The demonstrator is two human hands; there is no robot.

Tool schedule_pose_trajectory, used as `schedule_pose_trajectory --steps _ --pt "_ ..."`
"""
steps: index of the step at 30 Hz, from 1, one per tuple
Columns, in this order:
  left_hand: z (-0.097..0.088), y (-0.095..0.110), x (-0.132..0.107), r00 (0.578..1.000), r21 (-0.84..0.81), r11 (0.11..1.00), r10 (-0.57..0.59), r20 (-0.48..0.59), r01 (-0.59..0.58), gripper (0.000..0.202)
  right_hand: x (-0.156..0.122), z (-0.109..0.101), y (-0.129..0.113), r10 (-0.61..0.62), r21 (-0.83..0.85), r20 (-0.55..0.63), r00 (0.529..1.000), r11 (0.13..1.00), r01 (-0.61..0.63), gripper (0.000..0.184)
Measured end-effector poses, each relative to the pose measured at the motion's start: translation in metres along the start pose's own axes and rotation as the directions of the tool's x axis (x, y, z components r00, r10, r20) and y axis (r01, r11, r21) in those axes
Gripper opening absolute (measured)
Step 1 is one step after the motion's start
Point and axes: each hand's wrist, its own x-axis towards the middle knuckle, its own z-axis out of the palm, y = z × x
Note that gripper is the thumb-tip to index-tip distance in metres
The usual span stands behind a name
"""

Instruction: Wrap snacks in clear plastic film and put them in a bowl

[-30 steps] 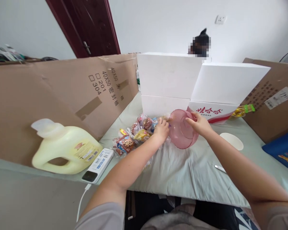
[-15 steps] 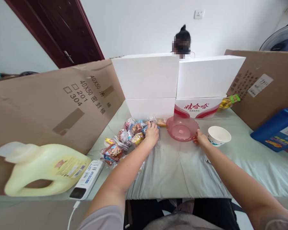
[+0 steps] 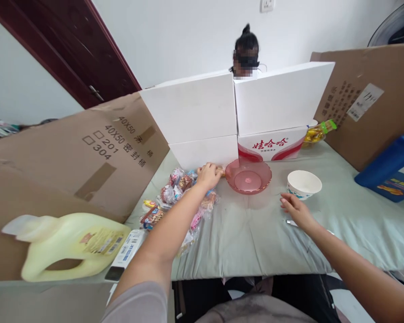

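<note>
My left hand (image 3: 209, 176) is at the far end of a spread of wrapped snacks (image 3: 185, 183), with its fingers curled over a light-brown packaged snack (image 3: 221, 170). Its palm side is hidden. Just right of it, a pink, clear dish with a wavy rim (image 3: 249, 178) stands on the cloth, holding nothing. My right hand (image 3: 294, 207) holds nothing, its fingers loosely apart in front of a white paper bowl (image 3: 304, 185). A thin, silvery object (image 3: 291, 223) lies partly beneath my right wrist.
White boxes (image 3: 202, 112) wall off the back; a person (image 3: 246, 49) is behind them. Cardboard panels (image 3: 121, 152) flank the cloth-covered table. At left lie a pale-yellow jug (image 3: 74, 242) and a white device (image 3: 129, 249). A blue container (image 3: 390, 168) and a green-lidded jar (image 3: 314, 133) are at right.
My right hand has let go of the pink dish and drawn back toward me, to the right. My left hand has shifted slightly farther out over the snacks. The view has tilted.
</note>
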Motion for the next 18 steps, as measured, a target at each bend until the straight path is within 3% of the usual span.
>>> schedule_pose_trajectory --steps 4,7,9,12,18 --pt "-0.003 -0.003 -0.004 0.999 -0.005 1.000 0.019 -0.032 -0.019 0.043 -0.035 -0.017 0.029 -0.127 -0.169 0.077 0.989 0.976 0.139 0.040" --pt "0.015 0.001 -0.019 0.985 0.060 0.985 0.157 0.070 -0.161 0.056 -0.052 -0.007 0.034 -0.166 -0.200 0.172 0.971 0.959 0.199 0.036" --pt "0.030 0.005 -0.029 0.964 0.099 0.968 0.216 0.154 -0.232 0.063 -0.060 0.006 0.029 -0.204 -0.196 0.253 0.946 0.947 0.256 0.032" --pt "0.043 0.005 -0.034 0.969 0.125 0.969 0.191 0.158 -0.212 0.054 -0.067 0.023 0.015 -0.260 -0.210 0.357 0.897 0.913 0.349 0.030" --pt "0.038 -0.011 -0.028 0.975 0.133 0.974 0.162 0.151 -0.182 0.043 -0.069 0.035 -0.013 -0.252 -0.249 0.477 0.842 0.880 0.404 0.028"
